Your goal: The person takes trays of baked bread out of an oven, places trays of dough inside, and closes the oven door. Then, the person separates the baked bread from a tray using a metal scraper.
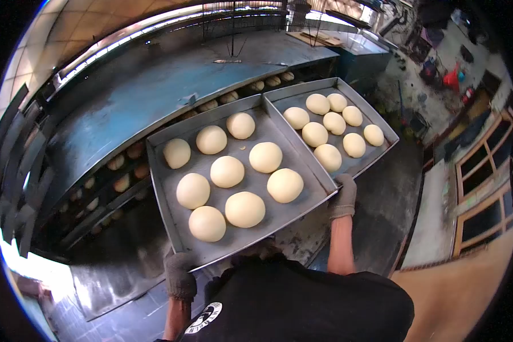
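Note:
Both my hands wear dark knit gloves. My left hand (180, 276) is closed on the near left corner of a grey metal baking tray (249, 242) holding several pale round dough balls (227, 171). My right hand (343, 196) grips the near edge where this tray meets a second baking tray (370, 162), which carries more dough balls (334, 123). The two trays sit side by side, touching, and tilt in view. Some of my fingers are hidden under the trays.
Beyond the trays stretches a long blue-grey metal surface (131, 102). Below it, dark racks (97, 196) hold several round pieces of dough or bread. A wooden-framed window (487, 165) stands at the right, with tiled floor (148, 313) at the lower left.

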Available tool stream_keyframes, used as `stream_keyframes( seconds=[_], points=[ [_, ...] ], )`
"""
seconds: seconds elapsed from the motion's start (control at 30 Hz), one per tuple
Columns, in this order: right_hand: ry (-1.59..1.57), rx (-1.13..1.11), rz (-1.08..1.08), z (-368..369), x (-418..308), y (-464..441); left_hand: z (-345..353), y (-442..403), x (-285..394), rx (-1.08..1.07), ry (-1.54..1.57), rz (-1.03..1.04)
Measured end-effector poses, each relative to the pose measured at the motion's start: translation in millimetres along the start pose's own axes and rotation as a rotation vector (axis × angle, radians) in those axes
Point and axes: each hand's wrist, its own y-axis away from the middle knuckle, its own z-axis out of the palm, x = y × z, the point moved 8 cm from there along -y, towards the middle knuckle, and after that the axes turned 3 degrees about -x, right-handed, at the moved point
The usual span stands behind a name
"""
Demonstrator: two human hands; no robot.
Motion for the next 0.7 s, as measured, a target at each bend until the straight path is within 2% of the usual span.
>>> stream_keyframes(
  seconds=[0.1, 0.17, 0.2, 0.23, 0.27, 0.33, 0.47, 0.53, 0.57, 0.63, 0.7],
  points=[
    [0.115, 0.027, -0.034, 3.9, -21.6, 8.5, -1.6, -4.5, 17.7, 0.085, -0.023, 0.106],
    [0.129, 0.041, -0.052, 32.0, -28.7, 21.6, -19.2, -6.4, -21.5, 0.143, 0.362, -0.211],
    [0.122, 0.031, -0.039, 34.0, -21.7, 16.3, -22.9, -9.0, -37.4, 0.029, 0.176, -0.081],
    [0.113, 0.022, -0.021, 32.9, -16.2, 12.2, -23.5, -13.6, -39.9, 0.024, 0.179, -0.077],
    [0.112, 0.029, -0.021, 28.9, -10.8, 6.0, -22.0, -12.6, -55.7, 0.082, 0.541, -0.261],
    [0.138, -0.003, -0.090, 25.0, -12.6, -7.4, -13.1, -7.0, -54.7, 0.143, 0.879, -0.458],
    [0.142, 0.023, -0.007, 19.0, -9.5, -5.3, -14.3, -6.4, -57.6, 0.154, 0.930, -0.527],
    [0.136, -0.013, 0.019, 35.9, -7.8, -70.5, 26.0, -50.4, -19.9, 0.216, 0.938, -0.543],
    [0.163, -0.020, 0.030, 70.9, -8.7, -87.3, 4.8, -89.8, 6.1, 0.201, 0.526, -0.358],
    [0.231, -0.098, 0.006, 106.5, -0.7, -114.4, 2.0, -138.1, 35.6, 0.175, 0.109, -0.157],
    [0.346, -0.035, 0.124, 121.8, 17.7, -139.2, 29.3, -158.4, -4.0, 0.440, 1.253, -0.486]
  ],
)
